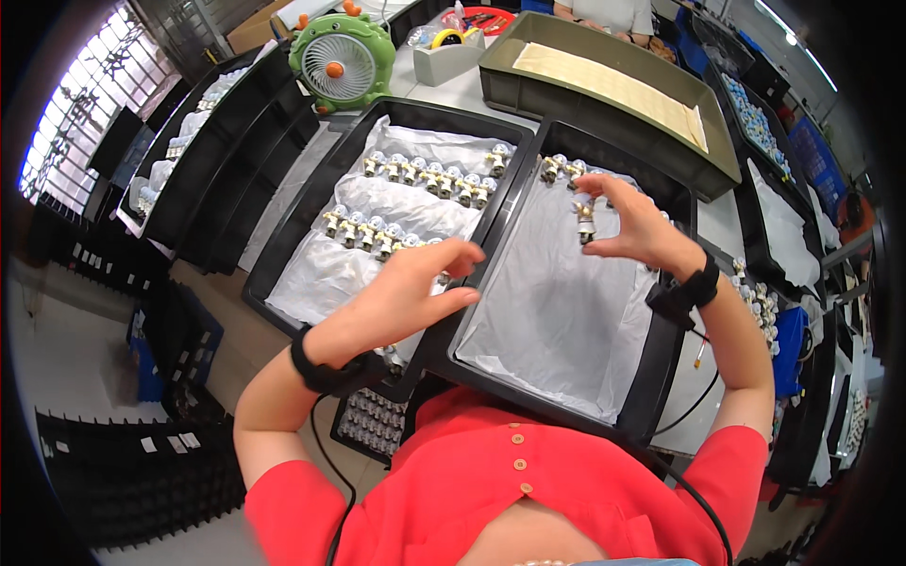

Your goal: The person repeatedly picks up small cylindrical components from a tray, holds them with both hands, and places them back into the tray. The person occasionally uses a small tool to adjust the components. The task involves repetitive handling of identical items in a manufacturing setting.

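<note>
While the green fan (342,62) stands up at the far left, rows of figures (434,178) line the paper in the left tray (326,193). Here's the left hand (408,286), thumb and fingers spread wide with nothing between them, right over that tray's inner side! Across to the right tray (662,358), and there's one doll (585,220) upright, held between thumb below and fingertips above, the right hand (644,226) curling around its right side, near the far row!
</note>
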{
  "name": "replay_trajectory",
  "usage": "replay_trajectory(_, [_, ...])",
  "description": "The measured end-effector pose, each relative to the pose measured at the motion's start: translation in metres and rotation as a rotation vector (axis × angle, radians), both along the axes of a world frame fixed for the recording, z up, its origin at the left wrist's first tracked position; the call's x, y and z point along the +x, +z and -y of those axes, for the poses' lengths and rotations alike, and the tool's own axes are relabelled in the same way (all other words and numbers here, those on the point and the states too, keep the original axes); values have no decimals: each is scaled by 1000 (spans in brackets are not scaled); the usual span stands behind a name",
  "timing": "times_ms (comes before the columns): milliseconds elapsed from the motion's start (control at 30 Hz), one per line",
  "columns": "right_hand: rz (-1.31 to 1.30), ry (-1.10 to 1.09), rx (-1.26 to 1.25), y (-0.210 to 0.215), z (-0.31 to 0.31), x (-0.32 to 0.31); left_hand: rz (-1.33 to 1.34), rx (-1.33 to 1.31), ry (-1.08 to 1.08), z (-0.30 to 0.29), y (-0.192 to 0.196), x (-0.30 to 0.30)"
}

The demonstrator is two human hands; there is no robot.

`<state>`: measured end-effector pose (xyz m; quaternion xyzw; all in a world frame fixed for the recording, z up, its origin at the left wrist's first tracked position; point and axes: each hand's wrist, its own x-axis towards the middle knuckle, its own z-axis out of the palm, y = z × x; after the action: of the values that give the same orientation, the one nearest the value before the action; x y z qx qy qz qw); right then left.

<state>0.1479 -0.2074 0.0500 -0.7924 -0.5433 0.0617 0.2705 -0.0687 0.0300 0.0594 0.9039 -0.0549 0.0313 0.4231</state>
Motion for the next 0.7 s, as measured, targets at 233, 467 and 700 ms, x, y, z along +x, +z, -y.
replay_trajectory(233, [-213,107,296,-4,-29,-33,134,-250,128,32,-1,51])
replay_trajectory(467, [-384,100,348,-31,-36,-36,-80,-604,207,29,-32,73])
replay_trajectory(700, [-370,143,366,-36,-41,-41,-160,-701,82,29,-43,75])
